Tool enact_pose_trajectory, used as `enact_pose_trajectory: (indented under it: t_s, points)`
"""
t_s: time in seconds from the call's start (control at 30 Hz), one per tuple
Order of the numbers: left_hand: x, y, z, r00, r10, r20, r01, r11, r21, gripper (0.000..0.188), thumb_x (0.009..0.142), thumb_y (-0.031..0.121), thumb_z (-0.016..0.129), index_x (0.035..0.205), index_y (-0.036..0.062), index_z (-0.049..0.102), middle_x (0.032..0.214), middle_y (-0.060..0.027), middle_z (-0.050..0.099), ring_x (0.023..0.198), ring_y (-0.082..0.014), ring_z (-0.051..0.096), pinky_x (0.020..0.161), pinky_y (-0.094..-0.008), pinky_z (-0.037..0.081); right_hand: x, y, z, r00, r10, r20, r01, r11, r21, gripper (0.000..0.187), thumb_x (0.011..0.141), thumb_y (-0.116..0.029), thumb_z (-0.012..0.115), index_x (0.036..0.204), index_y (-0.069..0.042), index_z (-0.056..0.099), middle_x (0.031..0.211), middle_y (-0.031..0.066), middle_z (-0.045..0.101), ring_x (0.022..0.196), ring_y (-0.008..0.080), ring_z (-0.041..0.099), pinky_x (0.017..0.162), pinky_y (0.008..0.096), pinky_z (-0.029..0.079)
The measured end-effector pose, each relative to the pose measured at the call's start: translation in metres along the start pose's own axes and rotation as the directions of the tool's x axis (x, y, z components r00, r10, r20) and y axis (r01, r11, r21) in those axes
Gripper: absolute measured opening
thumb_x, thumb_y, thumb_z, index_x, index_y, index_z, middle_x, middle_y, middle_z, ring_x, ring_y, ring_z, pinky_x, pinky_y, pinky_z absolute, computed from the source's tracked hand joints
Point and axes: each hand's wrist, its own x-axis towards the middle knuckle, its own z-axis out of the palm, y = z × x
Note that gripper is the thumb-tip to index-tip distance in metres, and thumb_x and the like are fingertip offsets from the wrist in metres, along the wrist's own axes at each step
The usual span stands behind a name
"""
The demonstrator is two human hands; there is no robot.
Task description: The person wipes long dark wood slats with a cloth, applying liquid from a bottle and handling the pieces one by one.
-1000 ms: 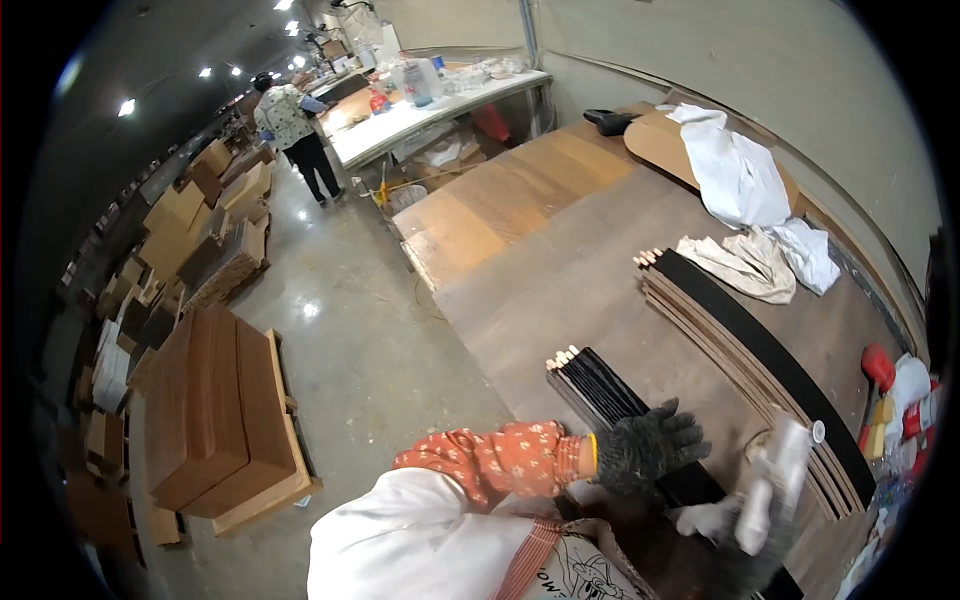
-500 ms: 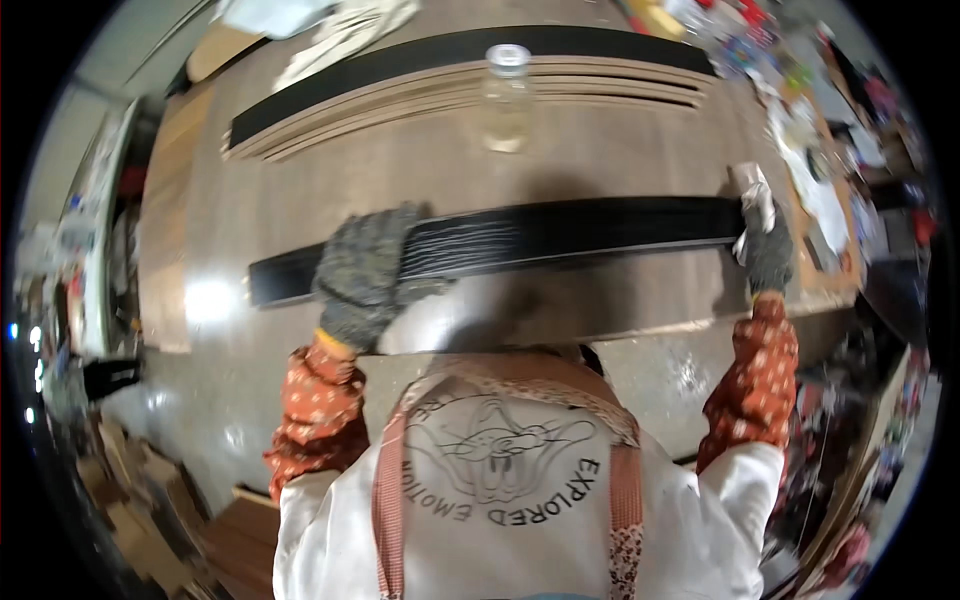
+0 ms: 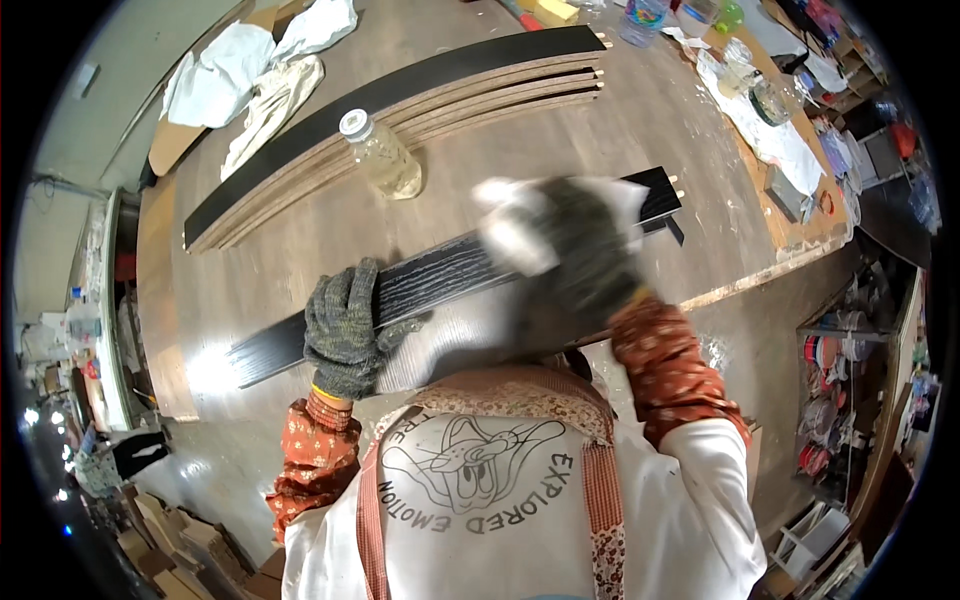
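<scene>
A long black board (image 3: 440, 278) with pale streaks of grain lies aslant across the table near me. My left hand (image 3: 345, 328), in a dark grey knit glove, is closed over the board left of its middle, with the thumb on the near side. Over the board's right half is my right hand (image 3: 590, 235), gloved too and smeared by motion. It holds a crumpled white cloth (image 3: 512, 228), which sticks out on both sides of the glove. The hand and cloth hide part of the board; whether the cloth touches it I cannot tell.
Beyond the board stands a lidded glass jar (image 3: 385, 160) of pale liquid, beside a stack of black-faced boards (image 3: 400, 95). White cloths (image 3: 225, 75) lie at the far left. Bottles and a second jar (image 3: 770, 103) stand at the right edge of the wooden table (image 3: 470, 150).
My right hand has moved left with the cloth, from the board's right end to over its right half. My left hand stays on the board. The whole view has turned.
</scene>
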Motion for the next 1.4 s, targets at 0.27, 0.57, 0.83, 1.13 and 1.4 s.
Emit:
enact_pose_trajectory:
  t_s: [0.27,0.57,0.83,1.13,1.4]
  points:
    - [0.0,-0.003,-0.021,0.996,0.041,0.083,-0.038,0.998,-0.04,0.072,0.064,0.042,0.081,0.122,0.0063,0.056,0.094,-0.0126,0.062,0.082,-0.0301,0.06,0.071,-0.0423,0.048,-0.108,0.16,-0.108,0.52,0.779,-0.351,-0.852,0.505,-0.14,0.055,0.088,-0.046,0.06,0.12,-0.001,0.056,0.108,0.0211,0.063,0.096,0.0342,0.062,0.086,0.0403,0.047]
    - [0.048,-0.02,-0.055,0.678,-0.124,0.725,0.613,0.64,-0.463,0.025,0.077,0.021,0.072,0.093,0.0028,0.069,0.087,-0.0118,0.067,0.073,-0.0309,0.061,0.069,-0.0373,0.049,-0.11,0.149,-0.065,0.561,0.61,-0.559,-0.761,0.646,-0.059,0.048,0.085,-0.039,0.067,0.11,0.002,0.059,0.105,0.0164,0.064,0.096,0.0277,0.061,0.085,0.0365,0.047]
    - [0.034,0.018,-0.016,0.956,0.074,0.284,0.032,0.935,-0.352,0.075,0.068,0.04,0.08,0.126,0.0009,0.051,0.125,-0.0202,0.054,0.116,-0.0347,0.051,0.097,-0.0433,0.042,-0.022,0.032,-0.067,0.733,0.48,-0.482,-0.394,0.877,0.276,0.032,0.088,-0.027,0.062,0.107,-0.002,0.059,0.097,0.0165,0.063,0.084,0.0285,0.062,0.078,0.0374,0.05]
    - [0.033,0.013,-0.003,0.985,0.086,0.149,-0.044,0.963,-0.265,0.072,0.069,0.04,0.078,0.125,0.0034,0.052,0.112,-0.0152,0.062,0.096,-0.0328,0.061,0.083,-0.0406,0.049,0.015,0.007,-0.003,0.972,-0.234,-0.038,0.225,0.961,-0.16,0.025,0.092,-0.03,0.056,0.105,-0.01,0.062,0.099,0.0181,0.064,0.085,0.029,0.064,0.076,0.0387,0.051]
    - [0.037,-0.001,-0.003,0.968,0.099,0.232,-0.028,0.956,-0.291,0.079,0.068,0.043,0.079,0.13,0.0055,0.048,0.116,-0.0162,0.06,0.104,-0.0341,0.059,0.09,-0.0431,0.046,-0.082,0.18,-0.12,0.593,0.75,-0.292,-0.798,0.595,-0.091,0.042,0.09,-0.038,0.057,0.118,-0.006,0.06,0.108,0.0152,0.065,0.1,0.0291,0.062,0.087,0.0369,0.048]
